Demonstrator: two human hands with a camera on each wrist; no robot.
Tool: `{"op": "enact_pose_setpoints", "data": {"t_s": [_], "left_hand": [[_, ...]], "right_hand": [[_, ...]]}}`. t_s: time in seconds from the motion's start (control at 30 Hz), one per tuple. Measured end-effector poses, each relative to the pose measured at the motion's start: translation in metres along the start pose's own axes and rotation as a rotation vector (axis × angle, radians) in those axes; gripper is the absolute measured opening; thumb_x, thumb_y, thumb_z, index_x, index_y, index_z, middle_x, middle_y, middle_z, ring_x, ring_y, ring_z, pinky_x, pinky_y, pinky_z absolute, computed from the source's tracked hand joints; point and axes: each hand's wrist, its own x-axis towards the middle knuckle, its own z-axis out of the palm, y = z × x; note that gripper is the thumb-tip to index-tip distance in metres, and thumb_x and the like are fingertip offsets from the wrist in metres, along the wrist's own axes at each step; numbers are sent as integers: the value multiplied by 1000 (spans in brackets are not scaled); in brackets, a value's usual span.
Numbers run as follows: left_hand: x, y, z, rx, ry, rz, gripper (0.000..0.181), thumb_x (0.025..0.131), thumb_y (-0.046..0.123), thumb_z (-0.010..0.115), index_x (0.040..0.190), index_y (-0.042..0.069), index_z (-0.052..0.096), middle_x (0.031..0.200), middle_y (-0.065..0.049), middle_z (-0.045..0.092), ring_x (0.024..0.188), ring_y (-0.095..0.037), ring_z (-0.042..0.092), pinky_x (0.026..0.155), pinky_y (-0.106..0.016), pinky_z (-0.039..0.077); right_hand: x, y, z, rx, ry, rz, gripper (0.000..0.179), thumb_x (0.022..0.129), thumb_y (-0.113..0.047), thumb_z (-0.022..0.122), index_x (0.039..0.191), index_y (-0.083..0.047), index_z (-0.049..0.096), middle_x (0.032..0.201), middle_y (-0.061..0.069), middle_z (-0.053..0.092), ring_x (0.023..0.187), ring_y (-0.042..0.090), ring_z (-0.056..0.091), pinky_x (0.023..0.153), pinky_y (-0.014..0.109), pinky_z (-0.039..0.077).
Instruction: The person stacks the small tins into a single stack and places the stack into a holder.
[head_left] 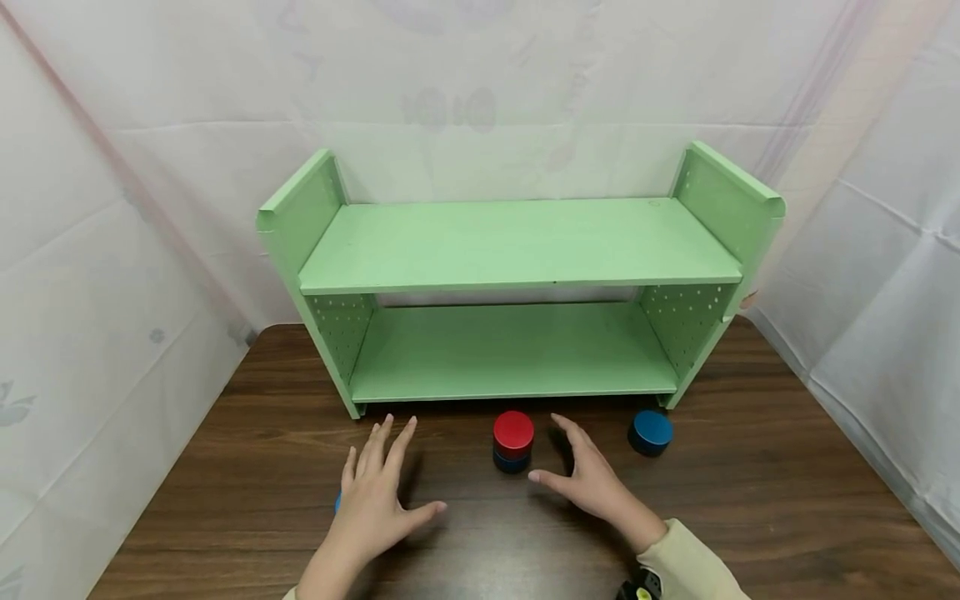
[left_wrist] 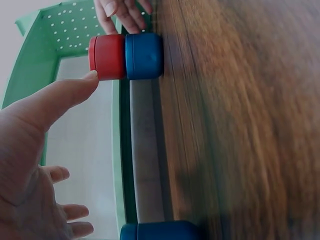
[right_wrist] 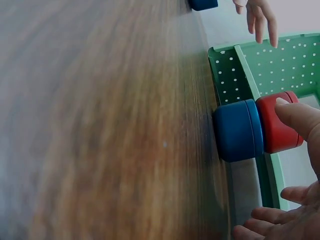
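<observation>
**Topple risk, tight clearance**

Could knock the red jar (head_left: 513, 429) off the lower blue jar (head_left: 512, 462) with a sideways brush of the right hand (head_left: 588, 479), just beside both, fingers parted, gripping nothing. Could also bump the left blue jar (left_wrist: 162, 231), mostly hidden behind the left hand (head_left: 369, 510), likewise spread and unloaded. All on the table (head_left: 787, 467), before the green shelf (head_left: 517, 242), with the right blue jar (head_left: 651, 432) well apart. Counted: red 1, blue 3, shelf 1, hands 2.
</observation>
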Motion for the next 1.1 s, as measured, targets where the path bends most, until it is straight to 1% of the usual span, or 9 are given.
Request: {"op": "enact_pose_setpoints", "data": {"t_s": [0.2,0.33,0.57,0.73,0.87,1.0,1.1], "left_hand": [[-3,-4,-5,-8,6,-35,110,63,48,84,151,21,25,153,-21,23,137,-41,28,102,-70,20],[-5,-8,-9,-14,0,-61,107,64,49,83,150,20,27,149,-23,28,134,-44,32,100,-70,22],[-9,-17,-17,-75,-41,-106,102,67,48,82,148,19,29,143,-24,30,128,-49,34,94,-73,24],[-12,-22,-22,-91,-78,-132,101,68,49,81,148,17,29,143,-24,30,125,-51,37,89,-74,30],[-14,-25,-25,-100,-101,-156,101,67,49,82,147,15,30,141,-26,31,122,-52,40,85,-72,35],[-16,-28,-27,-120,-109,-166,101,66,46,84,146,14,32,140,-27,32,121,-53,41,84,-71,37],[-19,-31,-28,-141,-125,-181,102,65,44,85,146,12,33,138,-30,33,121,-54,40,86,-69,37]], "right_hand": [[2,0,4,35,1,-18,88,78,-31,79,146,-3,31,147,21,37,134,39,37,102,56,37],[3,1,7,47,3,-28,87,78,-30,79,145,-2,32,145,22,39,133,38,38,102,55,37],[5,2,10,64,9,-31,87,77,-28,80,145,-3,33,144,21,39,132,38,39,102,55,37],[7,0,12,72,3,-35,87,76,-28,81,145,-3,32,144,21,40,132,38,39,102,55,37],[10,-2,14,88,0,-40,88,75,-26,82,145,-2,32,143,22,41,132,38,39,102,54,38],[11,-4,17,109,15,-43,89,74,-23,83,144,-1,33,141,21,44,131,36,41,102,53,38],[12,-4,21,113,14,-41,88,73,-22,83,143,0,34,140,20,45,130,36,42,102,52,38]]}}
